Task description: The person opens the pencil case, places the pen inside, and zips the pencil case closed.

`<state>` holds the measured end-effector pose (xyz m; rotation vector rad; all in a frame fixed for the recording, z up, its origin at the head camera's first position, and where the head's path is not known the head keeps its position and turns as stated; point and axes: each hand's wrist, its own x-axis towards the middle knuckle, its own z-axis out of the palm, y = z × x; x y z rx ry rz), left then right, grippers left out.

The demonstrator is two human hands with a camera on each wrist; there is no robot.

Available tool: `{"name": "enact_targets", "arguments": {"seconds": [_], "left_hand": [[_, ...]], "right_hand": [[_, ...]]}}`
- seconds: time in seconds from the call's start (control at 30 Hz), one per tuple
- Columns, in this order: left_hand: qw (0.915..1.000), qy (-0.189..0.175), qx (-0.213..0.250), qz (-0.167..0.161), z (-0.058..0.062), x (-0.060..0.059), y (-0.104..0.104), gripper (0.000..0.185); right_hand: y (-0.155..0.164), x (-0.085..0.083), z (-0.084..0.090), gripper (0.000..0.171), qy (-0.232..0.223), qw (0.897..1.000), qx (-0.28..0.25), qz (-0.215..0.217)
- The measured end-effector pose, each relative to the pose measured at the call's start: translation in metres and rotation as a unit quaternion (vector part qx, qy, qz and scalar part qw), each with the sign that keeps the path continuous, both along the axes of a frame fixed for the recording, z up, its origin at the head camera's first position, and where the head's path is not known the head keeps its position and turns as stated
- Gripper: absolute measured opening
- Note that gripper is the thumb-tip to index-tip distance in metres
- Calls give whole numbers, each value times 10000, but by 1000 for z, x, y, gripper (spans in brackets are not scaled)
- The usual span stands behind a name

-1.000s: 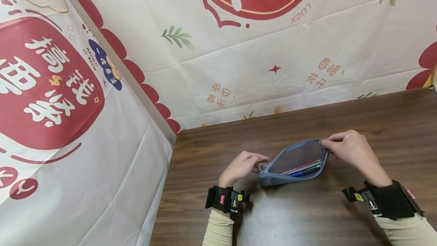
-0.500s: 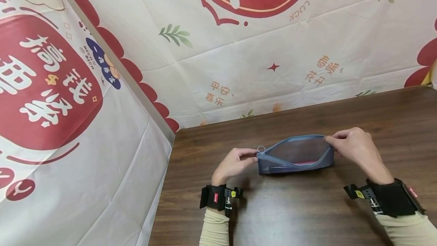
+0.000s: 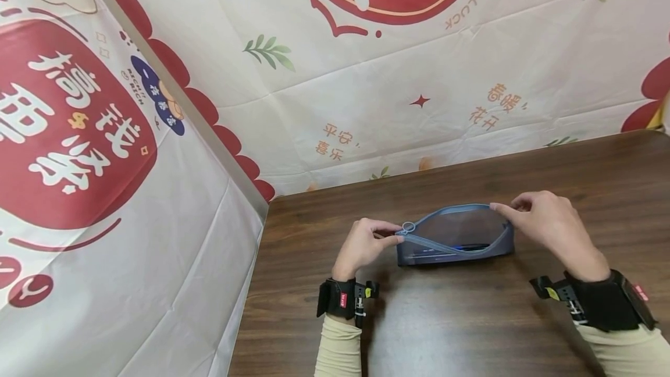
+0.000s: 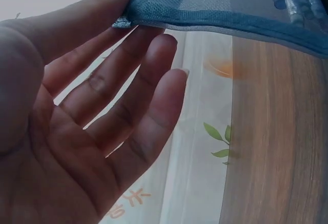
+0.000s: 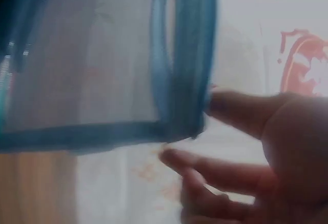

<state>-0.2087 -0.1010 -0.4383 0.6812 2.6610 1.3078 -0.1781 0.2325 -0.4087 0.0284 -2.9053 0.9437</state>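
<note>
A blue mesh zip pencil case spans the gap between both hands in the head view, its zipped mouth gaping. A dark blue pen shows inside; several pens appear through the mesh in the left wrist view. My left hand pinches the case's left end beside the zipper's ring pull, thumb against index finger, other fingers loosely extended. At the back rim near the right end, my right hand holds the case by the fingertips. Its thumb and index finger lie either side of the corner in the blurred right wrist view.
A dark wood-grain table lies beneath. Printed white cloths, the back one and the left one, hang along its edges. A yellow item peeks in at the far right.
The case has turned and shifted slightly up and right; its pens show less from above. The left hand has moved from below the end to pinch beside the ring. The right hand stays at the right end.
</note>
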Motion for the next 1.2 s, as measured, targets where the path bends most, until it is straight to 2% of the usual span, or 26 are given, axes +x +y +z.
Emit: {"name": "enact_targets", "arguments": {"seconds": [0.13,0.23,0.33,0.47,0.6,0.83,0.93,1.07,1.2], "left_hand": [[9999,106,15,-14,0,0,1,19],[9999,150,47,14,1,0,0,18],[9998,188,46,22,2,0,0,17],[9996,262,62,-4,3,-1,0,17],[9994,344,30,-10,3,0,0,15],[9991,414,17,-98,1,1,2,15],[9989,435,43,-149,0,1,4,16],[9988,453,22,-171,0,2,5,16],[9986,493,-50,-163,1,3,6,15]], "right_hand": [[-21,7,13,38,1014,9945,196,168],[-41,7,24,22,1206,9897,269,723],[-63,5,32,15,943,9877,222,1231],[-92,-3,37,14,307,9843,99,1738],[-115,-14,35,17,-250,9802,107,1959],[-139,-25,22,24,-820,9740,14,2113],[-142,-25,18,17,-828,9753,-111,2044],[-140,-22,18,10,-505,9820,-219,1807],[-136,-19,20,18,-353,9840,-363,1708]]}}
